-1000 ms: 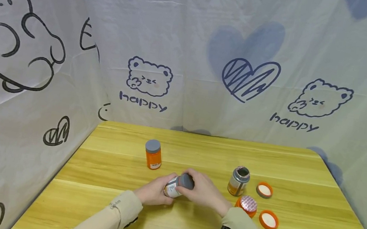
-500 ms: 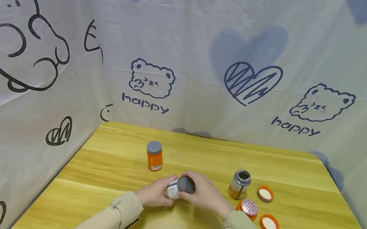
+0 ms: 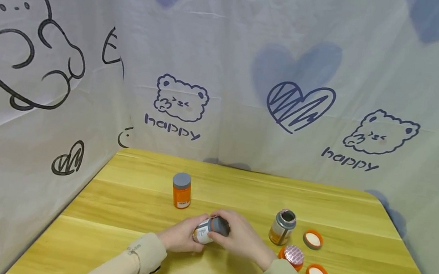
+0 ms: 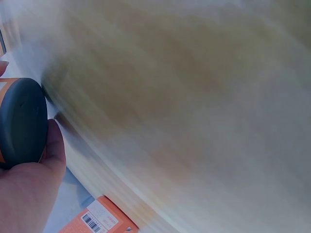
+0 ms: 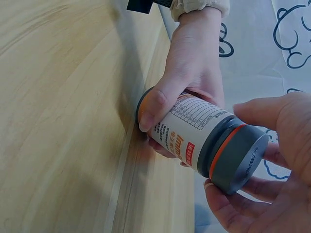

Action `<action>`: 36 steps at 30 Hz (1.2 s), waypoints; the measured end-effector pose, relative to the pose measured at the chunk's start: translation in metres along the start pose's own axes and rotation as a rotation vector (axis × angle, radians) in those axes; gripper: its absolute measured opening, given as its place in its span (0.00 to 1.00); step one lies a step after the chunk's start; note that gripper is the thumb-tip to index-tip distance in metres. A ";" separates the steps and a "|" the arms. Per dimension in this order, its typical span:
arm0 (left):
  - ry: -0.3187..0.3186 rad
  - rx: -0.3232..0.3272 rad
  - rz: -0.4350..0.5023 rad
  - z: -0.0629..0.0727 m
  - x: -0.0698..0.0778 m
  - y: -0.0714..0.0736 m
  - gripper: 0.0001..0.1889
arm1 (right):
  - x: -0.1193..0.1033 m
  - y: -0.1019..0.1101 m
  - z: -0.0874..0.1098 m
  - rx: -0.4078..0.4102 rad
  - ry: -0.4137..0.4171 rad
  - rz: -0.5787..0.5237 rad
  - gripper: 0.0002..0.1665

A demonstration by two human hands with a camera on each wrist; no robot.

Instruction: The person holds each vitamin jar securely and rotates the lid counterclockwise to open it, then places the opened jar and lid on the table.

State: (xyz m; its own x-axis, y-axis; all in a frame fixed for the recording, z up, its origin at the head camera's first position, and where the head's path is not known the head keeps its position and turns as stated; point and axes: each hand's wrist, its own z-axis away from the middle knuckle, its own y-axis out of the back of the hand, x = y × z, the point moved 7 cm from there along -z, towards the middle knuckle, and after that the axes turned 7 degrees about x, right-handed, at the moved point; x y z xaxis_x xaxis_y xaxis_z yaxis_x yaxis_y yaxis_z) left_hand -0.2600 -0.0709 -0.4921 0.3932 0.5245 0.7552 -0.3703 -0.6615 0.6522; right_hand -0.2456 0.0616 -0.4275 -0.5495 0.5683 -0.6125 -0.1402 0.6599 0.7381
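Note:
In the head view, a supplement bottle (image 3: 202, 232) with a white label lies tilted between both hands over the near middle of the table. My left hand (image 3: 179, 236) grips its body, thumb across the label in the right wrist view. The fingers and thumb of my right hand (image 3: 243, 237) are around the grey cap (image 5: 240, 160). An orange line shows at the cap's lower edge, above the dark neck. The bottle's dark base (image 4: 23, 124) faces the left wrist camera, with left-hand fingers around it.
An orange jar (image 3: 181, 195) with a grey lid stands behind the hands. To the right are an uncapped grey jar (image 3: 281, 231), an orange jar with a foil seal (image 3: 294, 256), and two lids (image 3: 313, 239) lying with white insides up. Cloth walls (image 3: 235, 139) border the table.
The head view has tilted slightly, so the table sits a little lower in it. Both hands keep hold of the bottle, the right one shifting slightly at the cap.

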 end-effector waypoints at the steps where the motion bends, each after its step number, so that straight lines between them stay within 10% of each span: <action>1: 0.003 0.000 -0.003 0.000 -0.001 0.000 0.29 | 0.001 0.000 0.000 -0.002 -0.012 -0.005 0.24; 12: 0.015 -0.003 0.001 0.002 0.000 -0.002 0.29 | 0.011 0.006 0.001 0.072 -0.230 -0.023 0.28; 36: 0.013 -0.005 -0.001 0.001 -0.001 0.000 0.28 | 0.014 0.002 0.003 0.033 -0.310 0.006 0.28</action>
State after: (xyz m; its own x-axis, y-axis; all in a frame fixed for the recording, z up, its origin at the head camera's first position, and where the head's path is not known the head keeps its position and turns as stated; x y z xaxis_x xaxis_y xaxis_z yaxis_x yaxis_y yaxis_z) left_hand -0.2594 -0.0717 -0.4929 0.3821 0.5321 0.7556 -0.3744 -0.6584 0.6530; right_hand -0.2515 0.0722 -0.4357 -0.2725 0.6916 -0.6689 -0.1081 0.6688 0.7356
